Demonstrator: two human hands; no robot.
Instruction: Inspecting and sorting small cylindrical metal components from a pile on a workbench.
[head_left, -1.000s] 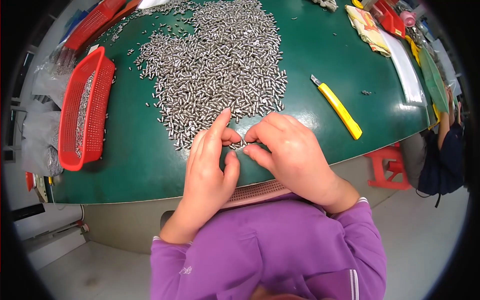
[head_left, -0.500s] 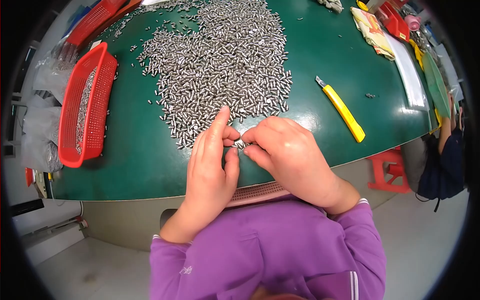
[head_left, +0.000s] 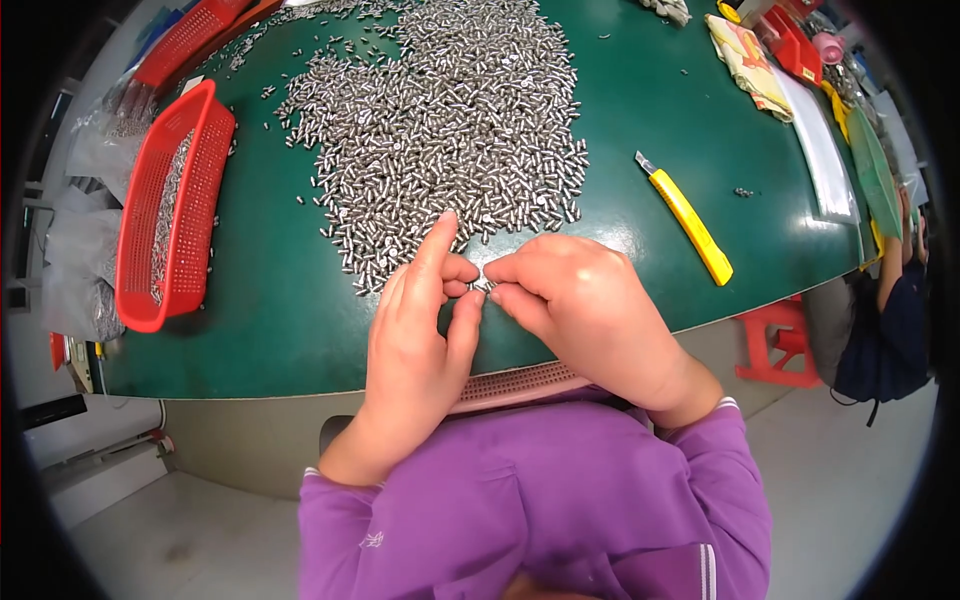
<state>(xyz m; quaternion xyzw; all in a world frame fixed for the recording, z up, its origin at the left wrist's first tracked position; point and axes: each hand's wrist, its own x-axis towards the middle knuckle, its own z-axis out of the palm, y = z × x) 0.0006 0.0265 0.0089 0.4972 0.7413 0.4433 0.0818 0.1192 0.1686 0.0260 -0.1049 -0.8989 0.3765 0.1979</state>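
Note:
A broad heap of small shiny metal pins [head_left: 450, 130] spreads over the green table [head_left: 270, 350]. Just in front of its near edge, my two hands meet fingertip to fingertip. My right hand [head_left: 590, 310] pinches a few metal pins [head_left: 483, 286] between thumb and forefinger. My left hand [head_left: 412, 325] has its index finger stretched toward the heap, while its thumb and curled fingers close on the same little cluster from the left. The fingers partly cover these pins, so how many there are cannot be made out.
On the left stands a red perforated basket [head_left: 195, 235] with more pins inside, beside clear plastic bags [head_left: 75, 265]. A yellow utility knife [head_left: 690, 225], blade out, lies to the right. Farther right are a patterned cloth [head_left: 748, 65], plastic sheets [head_left: 815, 150] and a red stool [head_left: 775, 345].
The left thumb has shifted slightly, and the fingertips of both hands have drawn closer around the pins. The heap and the knife stay in place.

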